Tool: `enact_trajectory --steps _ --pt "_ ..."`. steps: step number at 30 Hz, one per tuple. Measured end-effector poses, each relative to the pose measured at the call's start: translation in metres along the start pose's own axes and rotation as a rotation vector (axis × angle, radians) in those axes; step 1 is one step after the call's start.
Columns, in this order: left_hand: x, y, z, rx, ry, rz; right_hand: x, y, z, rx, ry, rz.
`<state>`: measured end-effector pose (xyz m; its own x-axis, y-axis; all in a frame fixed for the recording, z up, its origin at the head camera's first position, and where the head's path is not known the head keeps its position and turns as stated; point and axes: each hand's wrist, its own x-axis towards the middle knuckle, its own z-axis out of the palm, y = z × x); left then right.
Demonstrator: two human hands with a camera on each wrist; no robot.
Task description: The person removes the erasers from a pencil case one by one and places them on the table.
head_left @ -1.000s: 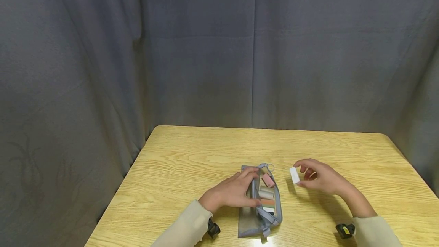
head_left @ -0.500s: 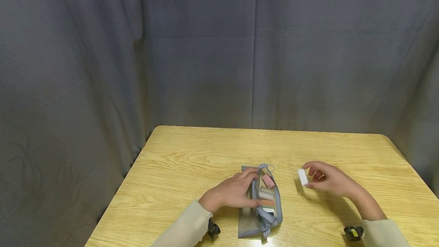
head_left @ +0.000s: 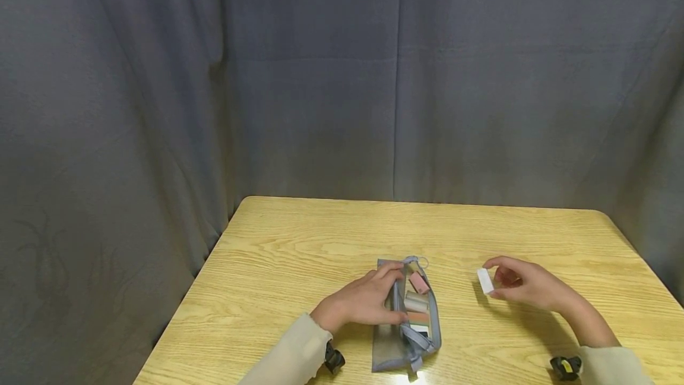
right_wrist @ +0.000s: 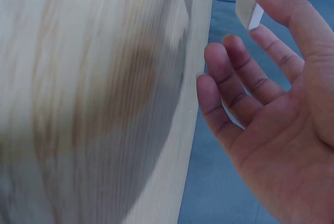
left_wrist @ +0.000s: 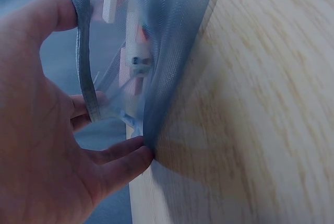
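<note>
A white rectangular block that looks like an eraser [head_left: 485,281] is pinched between the thumb and index finger of my right hand [head_left: 529,285], held over the table. In the right wrist view the other fingers curl loosely below the eraser [right_wrist: 246,3]. My left hand [head_left: 363,302] grips the unzipped edge of a grey-blue mesh pouch [head_left: 387,349], thumb and fingers spread along its opening. Inside the pouch lie a pink block [head_left: 419,283], a pale grey cylinder [head_left: 416,302] and an orange-banded block [head_left: 418,318]. The left wrist view shows the thumb and fingertips at the mesh [left_wrist: 180,31].
A light wood-grain table [head_left: 299,242] bears the pouch. Dark grey curtains [head_left: 320,76] hang behind it and along its left side. Each wrist carries a small black camera, such as the right wrist's camera [head_left: 565,367].
My right hand has moved to the right with the white eraser, farther from the pouch. The left hand and the pouch stay nearly where they were.
</note>
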<state>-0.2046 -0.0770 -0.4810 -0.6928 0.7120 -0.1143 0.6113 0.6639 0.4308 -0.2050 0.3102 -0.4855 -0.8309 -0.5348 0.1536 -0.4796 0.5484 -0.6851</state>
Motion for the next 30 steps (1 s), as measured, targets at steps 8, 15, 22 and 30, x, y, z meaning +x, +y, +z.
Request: enact_trajectory --steps 8,15,22,30 --pt "-0.001 0.000 0.001 0.005 -0.004 -0.001 -0.009 0.009 -0.007 -0.011 -0.027 0.039" --pt "0.000 -0.001 0.001 0.014 -0.007 0.002 -0.010 0.015 -0.008 0.000 -0.049 0.065" --pt "0.001 -0.002 0.001 0.017 -0.009 -0.011 -0.007 0.019 -0.009 0.025 -0.070 0.078" --pt "0.000 -0.003 0.001 0.012 -0.008 -0.012 -0.002 0.021 -0.006 0.026 -0.078 0.109"
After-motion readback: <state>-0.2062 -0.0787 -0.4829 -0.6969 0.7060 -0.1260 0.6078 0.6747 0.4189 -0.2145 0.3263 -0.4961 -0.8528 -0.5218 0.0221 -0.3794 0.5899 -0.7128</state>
